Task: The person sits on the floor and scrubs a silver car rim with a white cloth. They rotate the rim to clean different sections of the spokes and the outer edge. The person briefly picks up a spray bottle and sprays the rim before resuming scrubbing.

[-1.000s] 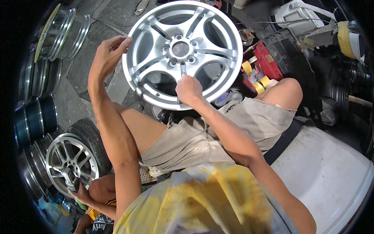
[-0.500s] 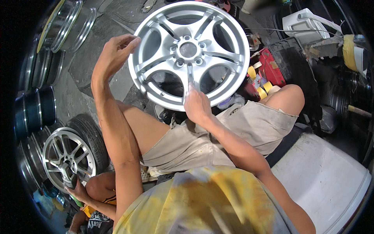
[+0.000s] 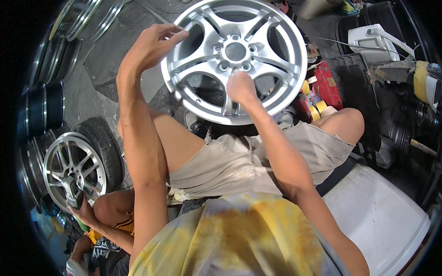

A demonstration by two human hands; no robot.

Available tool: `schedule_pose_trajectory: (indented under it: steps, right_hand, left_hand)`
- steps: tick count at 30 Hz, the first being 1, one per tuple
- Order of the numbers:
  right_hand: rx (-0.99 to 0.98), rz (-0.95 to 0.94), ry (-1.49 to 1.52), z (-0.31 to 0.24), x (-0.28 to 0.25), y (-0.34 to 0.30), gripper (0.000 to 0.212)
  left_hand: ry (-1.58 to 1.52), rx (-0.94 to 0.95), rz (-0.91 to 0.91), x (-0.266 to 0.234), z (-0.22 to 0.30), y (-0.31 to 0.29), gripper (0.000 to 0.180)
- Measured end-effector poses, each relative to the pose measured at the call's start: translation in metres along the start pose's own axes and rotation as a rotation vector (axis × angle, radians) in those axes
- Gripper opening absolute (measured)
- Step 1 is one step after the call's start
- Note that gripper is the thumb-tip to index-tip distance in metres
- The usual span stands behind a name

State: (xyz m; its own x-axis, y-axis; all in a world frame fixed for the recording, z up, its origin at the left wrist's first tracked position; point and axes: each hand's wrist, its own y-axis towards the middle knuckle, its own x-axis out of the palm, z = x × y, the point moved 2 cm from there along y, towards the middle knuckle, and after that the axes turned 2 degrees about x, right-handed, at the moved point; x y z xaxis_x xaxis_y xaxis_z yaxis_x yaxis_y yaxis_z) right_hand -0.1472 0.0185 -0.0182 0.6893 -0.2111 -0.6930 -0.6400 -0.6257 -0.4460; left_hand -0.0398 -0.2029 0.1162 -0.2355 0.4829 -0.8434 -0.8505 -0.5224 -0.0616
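Showing from the head view: a seated person in beige shorts (image 3: 239, 161) and a yellow-stained shirt worked on one silver alloy wheel (image 3: 235, 57), which stood tilted on its edge above the knees, face toward the camera.
Left hand: the left hand (image 3: 149, 46) gripped the wheel's upper-left rim, fingers curled over the edge and touching the metal.
Right hand: the right hand (image 3: 240, 87) pressed against the lower spoke just below the hub, fingers bunched tight; whether they pinched anything could not be told.
Wheel details: five paired spokes met a hub with a ring of bolt holes; the rim's lower edge sat just beyond the lap.
Wheel count: a second silver wheel (image 3: 73, 168) leaned at lower left, with a black tyre (image 3: 103, 142) beside it; further rims (image 3: 43, 108), dark and chromed, were stacked along the left edge, too bent by the lens to count surely.
Other person: a co-worker's hand (image 3: 83, 212) touched the second wheel's lower rim; the arm ran down toward the frame's bottom corner.
Right side: one red box (image 3: 328, 85) lay near the wheel, with a few yellow tape rolls (image 3: 317, 106) just beside it.
Behind those: one white plastic chair (image 3: 375, 41) stood among dark clutter.
Seat: a white panel (image 3: 382, 225) lay under the person's right side.
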Motion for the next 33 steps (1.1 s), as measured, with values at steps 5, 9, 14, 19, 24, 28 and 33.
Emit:
schedule_pose_trajectory:
  steps: [5, 9, 14, 19, 24, 28, 33]
  right_hand:
    - [-0.056, -0.113, 0.08, 0.019, 0.01, -0.007, 0.032]
    - [-0.064, -0.113, 0.089, 0.019, 0.002, 0.015, 0.033]
    - [0.1, -0.429, 0.292, 0.011, -0.069, -0.015, 0.035]
    - [0.244, -0.585, 0.656, 0.024, -0.098, -0.031, 0.03]
    - [0.202, -0.587, 0.702, 0.017, -0.094, -0.031, 0.037]
    - [-0.053, -0.44, 0.349, 0.015, -0.087, -0.024, 0.031]
    - [-0.926, -0.213, -0.538, -0.002, -0.078, -0.012, 0.018]
  left_hand:
    - [-0.02, -0.02, 0.05, -0.007, -0.001, -0.008, 0.051]
    - [-0.055, 0.06, 0.087, -0.001, -0.01, -0.007, 0.046]
    - [-0.152, -0.102, -0.015, -0.026, 0.018, -0.02, 0.038]
    - [-0.141, -0.119, 0.058, -0.048, 0.011, -0.04, 0.037]
    - [-0.116, -0.112, 0.116, -0.044, 0.0, -0.038, 0.038]
    - [-0.139, -0.099, 0.122, -0.05, 0.0, -0.043, 0.037]
    - [-0.167, -0.139, 0.127, -0.056, -0.001, -0.051, 0.037]
